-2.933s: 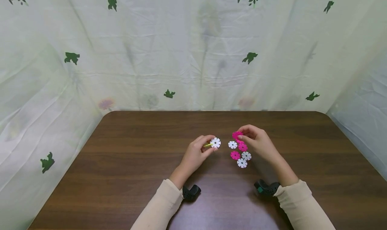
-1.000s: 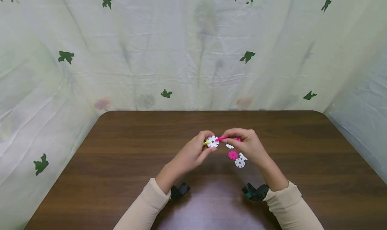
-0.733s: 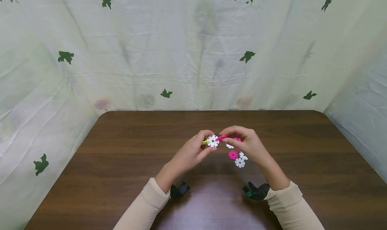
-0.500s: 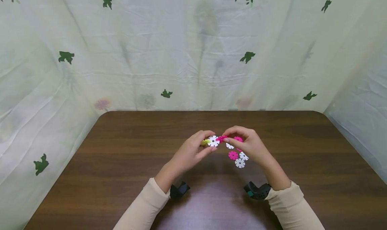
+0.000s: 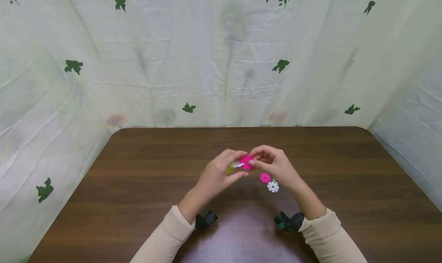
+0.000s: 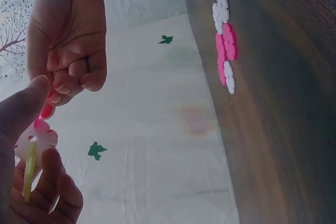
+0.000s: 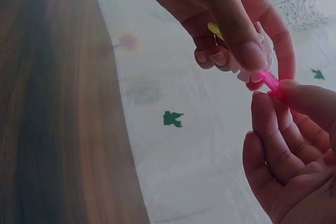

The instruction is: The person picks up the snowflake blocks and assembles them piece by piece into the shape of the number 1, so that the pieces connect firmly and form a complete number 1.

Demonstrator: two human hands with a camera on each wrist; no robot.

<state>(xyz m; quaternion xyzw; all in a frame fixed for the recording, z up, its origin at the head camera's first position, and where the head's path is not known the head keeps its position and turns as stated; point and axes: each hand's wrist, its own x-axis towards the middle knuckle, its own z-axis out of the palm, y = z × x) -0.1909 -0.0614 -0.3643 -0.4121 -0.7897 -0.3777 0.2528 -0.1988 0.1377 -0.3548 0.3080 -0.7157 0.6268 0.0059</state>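
My left hand (image 5: 215,174) pinches a white notched plastic disc (image 6: 48,139) between thumb and fingers. A yellow-green notched disc (image 6: 29,174) is slotted into it, edge-on in the left wrist view. My right hand (image 5: 276,165) pinches a pink notched disc (image 5: 246,163), whose edge meets the white disc's rim in the right wrist view. Held above the table, the three sit in a row, yellow-green, white, pink. In the head view the white one is seen nearly edge-on and the pink one more face-on, partly covered by fingertips.
On the brown table (image 5: 155,197) under my right hand lie loose notched discs, among them a pink one (image 5: 265,177) and a white one (image 5: 272,186). The left wrist view shows several in a cluster. A pale leaf-patterned curtain (image 5: 207,63) hangs behind the table.
My right hand has lifted a pink disc from the cluster and brought it left to the white disc. The joined pieces have since turned, the white disc from face-on to nearly edge-on.
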